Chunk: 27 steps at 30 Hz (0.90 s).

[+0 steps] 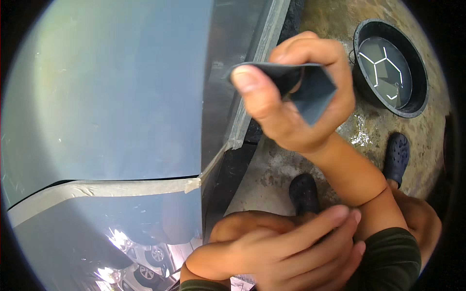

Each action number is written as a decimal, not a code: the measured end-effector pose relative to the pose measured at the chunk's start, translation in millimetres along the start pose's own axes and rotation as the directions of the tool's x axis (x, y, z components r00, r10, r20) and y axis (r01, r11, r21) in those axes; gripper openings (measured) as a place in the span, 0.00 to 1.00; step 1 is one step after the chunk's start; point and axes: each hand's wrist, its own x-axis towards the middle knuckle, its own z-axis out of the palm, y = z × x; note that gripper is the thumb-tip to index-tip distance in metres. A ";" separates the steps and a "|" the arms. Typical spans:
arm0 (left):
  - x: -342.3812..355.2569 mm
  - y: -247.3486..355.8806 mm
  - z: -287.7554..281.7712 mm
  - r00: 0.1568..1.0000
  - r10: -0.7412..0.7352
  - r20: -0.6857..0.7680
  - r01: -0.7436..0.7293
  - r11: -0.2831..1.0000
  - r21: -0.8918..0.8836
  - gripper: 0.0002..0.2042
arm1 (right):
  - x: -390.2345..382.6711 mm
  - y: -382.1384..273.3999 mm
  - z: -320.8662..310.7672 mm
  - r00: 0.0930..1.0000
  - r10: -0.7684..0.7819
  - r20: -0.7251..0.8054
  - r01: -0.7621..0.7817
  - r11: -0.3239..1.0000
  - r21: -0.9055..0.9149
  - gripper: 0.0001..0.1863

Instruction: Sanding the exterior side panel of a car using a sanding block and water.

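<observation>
My right hand (pixel 291 126) is raised before the car body and grips a folded dark grey sheet (pixel 313 97), apparently abrasive paper, with the thumb pressed on its left end and the fingers curled behind it. My left hand (pixel 303 247) is lower, in front of my body, fingers loosely extended and apart, holding nothing visible. The grey-blue car panel (pixel 121 97) fills the left side, with beige masking tape (pixel 131 186) along a seam and more tape (pixel 235 140) down its right edge.
A black round tub (pixel 417 77) of water stands on the wet concrete floor (pixel 325 26) at the upper right. My feet in dark perforated clogs (pixel 395 155) and my bent legs show below. The dark lower trim (pixel 233 169) edges the car body beside me.
</observation>
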 end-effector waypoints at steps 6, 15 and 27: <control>-6.2 0.7 -91.4 0.761 -0.416 -0.497 0.517 -0.072 0.853 0.69 | -14.7 -9.8 -2.9 0.989 -0.013 0.146 -0.008 0.990 0.139 0.21; -8.5 4.1 -90.6 0.709 -0.479 -0.518 0.488 -0.198 0.850 0.77 | -18.6 -11.1 17.2 0.995 0.028 0.091 -0.048 0.976 0.215 0.17; -14.7 -7.7 -95.5 0.794 -0.298 -0.529 0.572 0.075 0.817 0.61 | -40.1 -8.6 31.3 0.994 -0.009 0.109 0.000 0.996 0.085 0.16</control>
